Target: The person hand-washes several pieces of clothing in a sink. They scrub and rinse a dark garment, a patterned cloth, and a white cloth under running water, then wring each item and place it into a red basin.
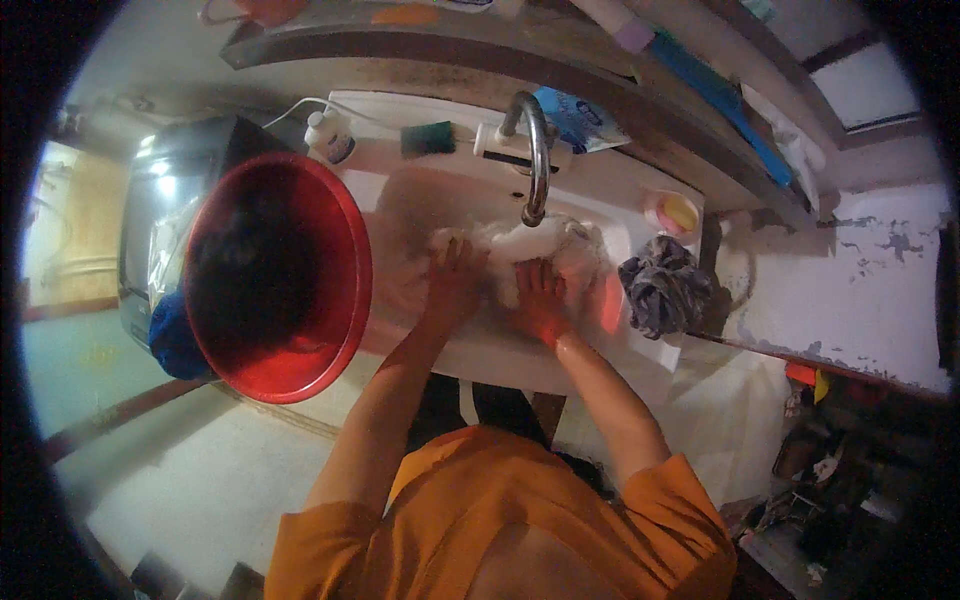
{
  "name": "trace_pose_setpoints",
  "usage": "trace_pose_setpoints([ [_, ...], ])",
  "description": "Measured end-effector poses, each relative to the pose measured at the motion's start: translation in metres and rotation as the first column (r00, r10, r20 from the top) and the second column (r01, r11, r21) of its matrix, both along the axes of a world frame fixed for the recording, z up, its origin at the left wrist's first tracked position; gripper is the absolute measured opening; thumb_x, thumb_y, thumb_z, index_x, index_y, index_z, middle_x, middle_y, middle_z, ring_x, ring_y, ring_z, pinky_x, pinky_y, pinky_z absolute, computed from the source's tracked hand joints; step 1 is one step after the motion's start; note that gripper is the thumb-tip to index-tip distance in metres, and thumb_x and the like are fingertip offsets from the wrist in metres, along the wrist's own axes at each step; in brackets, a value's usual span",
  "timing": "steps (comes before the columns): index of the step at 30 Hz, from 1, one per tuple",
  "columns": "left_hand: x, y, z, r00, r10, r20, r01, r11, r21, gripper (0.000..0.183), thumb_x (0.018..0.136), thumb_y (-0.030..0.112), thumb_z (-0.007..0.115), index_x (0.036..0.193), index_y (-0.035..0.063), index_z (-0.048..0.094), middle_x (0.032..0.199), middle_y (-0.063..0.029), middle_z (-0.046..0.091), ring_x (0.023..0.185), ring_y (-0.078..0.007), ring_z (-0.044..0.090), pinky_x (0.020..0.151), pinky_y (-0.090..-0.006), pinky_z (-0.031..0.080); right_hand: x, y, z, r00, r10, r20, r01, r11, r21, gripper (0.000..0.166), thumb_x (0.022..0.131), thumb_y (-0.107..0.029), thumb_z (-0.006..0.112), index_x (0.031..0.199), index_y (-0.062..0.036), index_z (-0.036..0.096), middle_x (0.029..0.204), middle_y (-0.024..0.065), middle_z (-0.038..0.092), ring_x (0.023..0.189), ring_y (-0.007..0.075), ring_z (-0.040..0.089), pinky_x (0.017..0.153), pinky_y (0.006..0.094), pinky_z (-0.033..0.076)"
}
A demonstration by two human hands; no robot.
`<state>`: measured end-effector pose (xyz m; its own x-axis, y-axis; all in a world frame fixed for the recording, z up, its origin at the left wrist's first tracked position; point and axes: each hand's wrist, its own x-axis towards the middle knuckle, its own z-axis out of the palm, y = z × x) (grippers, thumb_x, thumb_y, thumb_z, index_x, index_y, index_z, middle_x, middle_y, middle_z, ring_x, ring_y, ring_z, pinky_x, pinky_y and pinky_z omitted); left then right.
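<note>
Both hands reach palm down into a pale washbasin (645, 349). My left hand (454, 281) lies with fingers apart on a white, bunched mass (525, 241) that looks like wet cloth with suds. Just right of it, my right hand (541, 300) has its fingers spread against the near edge of the same mass. What lies beneath the palms is hidden. A curved chrome tap (537, 150) arches over the white mass, its spout just beyond my hands. Reddish light tints the basin wall and my right hand.
A large red plastic tub (341, 300) stands left, beside a dark appliance (161, 217). Along the basin's back are a white bottle (328, 136), a green scouring pad (427, 139) and a blue packet (577, 120). Crumpled grey cloth (666, 289) and a soap dish (675, 213) sit right. A shelf (420, 49) overhangs.
</note>
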<state>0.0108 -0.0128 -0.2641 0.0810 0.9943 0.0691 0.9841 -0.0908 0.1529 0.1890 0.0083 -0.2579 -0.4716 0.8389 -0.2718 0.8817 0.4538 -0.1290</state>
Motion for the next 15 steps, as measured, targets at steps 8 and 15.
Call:
trace_pose_setpoints([
  [8,0.001,0.013,-0.025,0.987,-0.013,0.158,0.045,0.979,-0.197,0.041,0.075,0.031,0.063,0.112,0.0156,0.057,0.117,-0.0092,0.052,0.110,-0.0278,0.048,0.090,-0.0498,0.036,0.030,0.042,-0.055,0.954,0.067,-0.292,-0.173,0.919,-0.354,0.063,0.073,-0.022,0.064,0.129,-0.0023,0.042,0.126,0.0203,0.048,0.117,0.0319,0.045,0.098,0.0422,0.036],
  [15,-0.003,0.020,0.030,0.940,0.012,0.342,0.091,0.954,-0.285,0.032,0.075,0.034,0.064,0.098,0.0107,0.062,0.094,-0.0102,0.063,0.093,-0.0296,0.060,0.079,-0.0435,0.045,0.008,0.041,0.118,0.397,-0.541,-0.741,-0.141,0.762,-0.632,0.020,0.076,-0.010,0.062,0.094,-0.0017,0.059,0.082,-0.0002,0.061,0.075,0.0095,0.057,0.069,0.0250,0.046],
])
